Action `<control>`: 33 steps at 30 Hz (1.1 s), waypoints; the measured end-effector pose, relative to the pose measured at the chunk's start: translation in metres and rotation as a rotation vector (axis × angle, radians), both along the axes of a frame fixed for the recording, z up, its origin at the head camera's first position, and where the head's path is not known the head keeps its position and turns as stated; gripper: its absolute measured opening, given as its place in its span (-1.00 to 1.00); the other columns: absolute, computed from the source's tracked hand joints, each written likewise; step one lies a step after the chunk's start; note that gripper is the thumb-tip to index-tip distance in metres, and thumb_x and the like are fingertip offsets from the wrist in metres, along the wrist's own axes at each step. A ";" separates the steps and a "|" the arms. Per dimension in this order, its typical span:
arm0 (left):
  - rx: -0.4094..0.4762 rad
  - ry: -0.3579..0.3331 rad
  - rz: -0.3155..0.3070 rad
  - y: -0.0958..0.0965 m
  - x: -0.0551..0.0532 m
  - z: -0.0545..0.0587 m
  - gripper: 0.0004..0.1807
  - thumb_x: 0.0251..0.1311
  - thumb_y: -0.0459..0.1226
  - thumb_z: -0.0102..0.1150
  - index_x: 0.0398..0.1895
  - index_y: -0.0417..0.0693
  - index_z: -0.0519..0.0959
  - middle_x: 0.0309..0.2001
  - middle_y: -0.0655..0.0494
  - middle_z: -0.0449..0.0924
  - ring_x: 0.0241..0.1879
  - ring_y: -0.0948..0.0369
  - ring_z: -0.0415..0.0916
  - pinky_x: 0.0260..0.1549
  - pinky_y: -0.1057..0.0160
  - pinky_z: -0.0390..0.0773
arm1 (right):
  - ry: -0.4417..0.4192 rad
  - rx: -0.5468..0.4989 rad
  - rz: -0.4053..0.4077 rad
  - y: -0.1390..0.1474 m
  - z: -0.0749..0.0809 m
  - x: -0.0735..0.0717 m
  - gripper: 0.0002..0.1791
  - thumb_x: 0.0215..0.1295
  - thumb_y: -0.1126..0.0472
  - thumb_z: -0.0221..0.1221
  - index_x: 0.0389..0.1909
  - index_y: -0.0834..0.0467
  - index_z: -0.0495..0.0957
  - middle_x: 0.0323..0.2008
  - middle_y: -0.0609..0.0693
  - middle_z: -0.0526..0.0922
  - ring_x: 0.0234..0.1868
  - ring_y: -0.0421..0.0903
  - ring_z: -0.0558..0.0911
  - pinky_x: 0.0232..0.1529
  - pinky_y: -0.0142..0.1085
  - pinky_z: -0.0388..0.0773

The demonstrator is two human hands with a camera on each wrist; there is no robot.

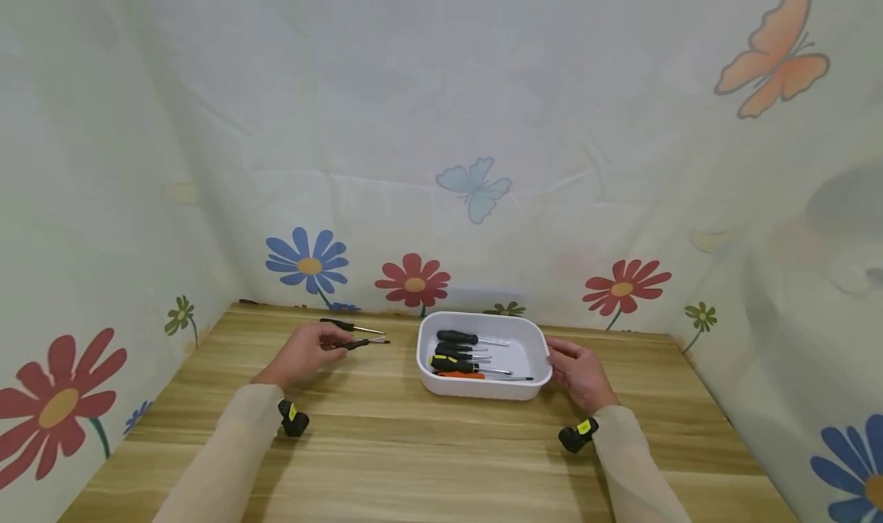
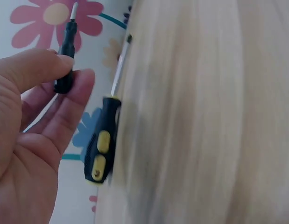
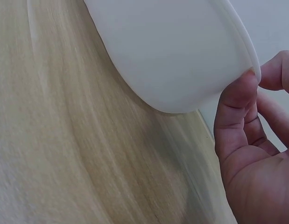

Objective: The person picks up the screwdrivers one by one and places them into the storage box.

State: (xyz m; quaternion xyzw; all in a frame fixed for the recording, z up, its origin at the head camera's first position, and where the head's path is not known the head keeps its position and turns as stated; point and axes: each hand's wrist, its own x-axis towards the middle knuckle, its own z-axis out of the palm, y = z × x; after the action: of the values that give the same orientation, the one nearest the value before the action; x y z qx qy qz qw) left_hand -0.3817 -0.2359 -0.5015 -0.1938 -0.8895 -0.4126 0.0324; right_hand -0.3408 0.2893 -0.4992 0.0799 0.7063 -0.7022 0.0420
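My left hand [image 1: 306, 354] pinches a small dark screwdriver [image 2: 66, 56] between thumb and fingers, its shaft pointing away from the palm. Beside that hand, a black-and-yellow screwdriver [image 2: 103, 140] lies on the wooden table. The head view shows a dark-handled screwdriver [image 1: 338, 324] just behind the left fingers. At the middle back stands a white plastic box [image 1: 476, 389]. Its right end is pinched at the rim by my right hand [image 1: 579, 373], thumb on one side and fingers on the other. Inside are several screwdrivers, including a black-and-yellow one [image 1: 454, 364] and an orange-handled one [image 1: 462, 375].
The wooden table [image 1: 428, 462] reaches back to a light cloth [image 1: 386, 124] printed with flowers and butterflies, which also hangs at both sides. A small dark object [image 1: 250, 302] shows at the table's far left corner. Both wrists wear small black cameras [image 1: 295, 422].
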 end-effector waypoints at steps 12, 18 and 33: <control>0.238 -0.040 0.038 0.026 -0.004 0.008 -0.79 0.21 -0.20 0.46 -0.09 0.08 0.80 -0.02 0.01 0.72 -0.13 0.19 0.70 -0.17 0.38 0.69 | 0.004 -0.007 0.018 0.001 -0.002 0.000 -0.50 0.51 0.23 0.17 0.41 0.21 0.44 0.36 0.22 0.52 -0.10 -0.08 0.69 -0.07 -0.33 0.71; 0.284 -0.029 0.029 0.042 -0.007 0.016 -0.81 0.19 -0.15 0.47 -0.13 0.15 0.81 0.01 0.04 0.72 -0.06 0.10 0.69 -0.16 0.36 0.69 | 0.002 -0.011 0.020 0.002 -0.003 -0.001 -0.50 0.50 0.22 0.18 0.41 0.19 0.45 0.34 0.19 0.54 -0.10 -0.09 0.69 -0.06 -0.32 0.71; 0.347 -0.095 0.005 0.081 -0.013 0.028 -0.77 0.16 -0.15 0.50 -0.14 0.01 0.81 -0.03 0.04 0.75 -0.09 0.19 0.70 -0.15 0.28 0.73 | -0.003 -0.004 0.020 0.001 -0.002 0.001 -0.49 0.51 0.23 0.17 0.42 0.19 0.44 0.31 0.13 0.58 -0.09 -0.10 0.69 -0.05 -0.33 0.70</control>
State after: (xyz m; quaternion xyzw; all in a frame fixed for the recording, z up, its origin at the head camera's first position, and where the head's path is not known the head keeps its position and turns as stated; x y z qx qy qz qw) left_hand -0.3946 -0.1547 -0.4735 -0.1634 -0.8059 -0.5685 0.0244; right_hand -0.3401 0.2903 -0.5008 0.0737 0.7057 -0.7028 0.0505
